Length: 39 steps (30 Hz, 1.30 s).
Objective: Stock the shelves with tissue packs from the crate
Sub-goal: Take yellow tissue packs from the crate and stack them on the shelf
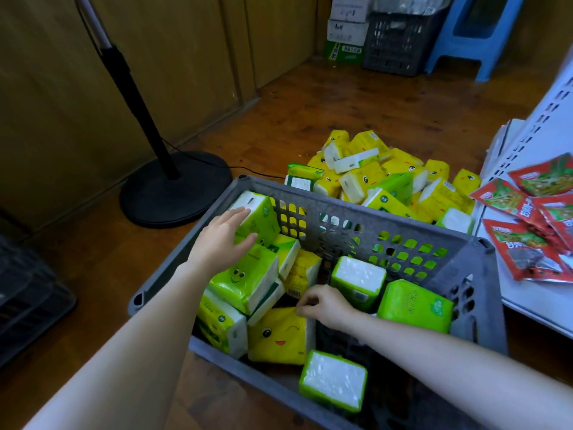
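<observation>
the tissue packs were soft plastic-wrapped blocks, green or yellow with white ends, some printed with cartoon faces; several lay jumbled in the grey slotted crate [341, 209], among them a yellow pack [279, 336] with a winking face near the front and a green pack [257, 212] leaning in the far left corner. a loose pile of packs [387, 181] lay on the wooden floor [279, 103] just behind the crate. a black fan stand [176, 193] stood to the left, a white shelf [542, 299] with red snack packets [533, 212] to the right, and a blue stool [474, 35] far back. the left hand [223, 240] rested on the green pack, fingers straight and loosely together. the right hand [325, 305] reached into the crate, fingers curled and pinching the yellow pack's top edge.
</observation>
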Each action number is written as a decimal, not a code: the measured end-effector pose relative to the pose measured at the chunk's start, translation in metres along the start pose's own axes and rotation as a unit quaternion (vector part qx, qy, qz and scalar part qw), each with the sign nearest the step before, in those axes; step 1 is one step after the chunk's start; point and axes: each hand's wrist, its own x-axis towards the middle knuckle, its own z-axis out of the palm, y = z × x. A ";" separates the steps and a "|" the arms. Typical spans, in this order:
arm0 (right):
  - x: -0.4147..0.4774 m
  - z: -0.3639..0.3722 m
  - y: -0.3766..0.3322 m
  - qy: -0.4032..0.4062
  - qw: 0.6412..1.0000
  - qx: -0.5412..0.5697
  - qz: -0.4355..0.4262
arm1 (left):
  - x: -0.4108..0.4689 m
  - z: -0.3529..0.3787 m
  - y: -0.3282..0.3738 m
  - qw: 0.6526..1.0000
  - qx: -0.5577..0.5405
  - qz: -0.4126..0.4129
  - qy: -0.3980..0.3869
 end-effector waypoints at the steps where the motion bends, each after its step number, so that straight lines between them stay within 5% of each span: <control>1: -0.004 -0.005 -0.003 0.006 1.000 0.014 -0.015 | 0.001 0.000 0.000 1.000 -0.002 0.001 0.000; 11: -0.036 -0.102 -0.037 0.055 0.986 0.133 -0.081 | 0.009 -0.006 0.023 0.999 -0.038 0.018 0.017; 15: -0.045 -0.135 -0.044 0.122 0.957 0.249 -0.084 | 0.014 -0.013 0.055 0.988 -0.150 0.020 0.017; 20: -0.051 -0.158 -0.054 0.184 0.912 0.358 -0.081 | 0.024 -0.014 0.107 0.904 -0.420 -0.021 -0.081; 24: -0.051 -0.166 -0.063 0.233 0.887 0.386 -0.099 | 0.033 -0.009 0.126 0.838 -0.525 -0.079 -0.129; 27: -0.054 -0.166 -0.068 0.269 0.870 0.405 -0.086 | 0.034 -0.010 0.134 0.820 -0.556 -0.082 -0.109; 33: -0.055 -0.154 -0.076 0.238 0.888 0.386 -0.074 | 0.034 -0.009 0.142 0.834 -0.543 -0.094 -0.018; 39: -0.058 -0.152 -0.076 0.251 0.909 0.328 -0.055 | 0.036 -0.019 0.138 0.798 -0.574 -0.150 -0.107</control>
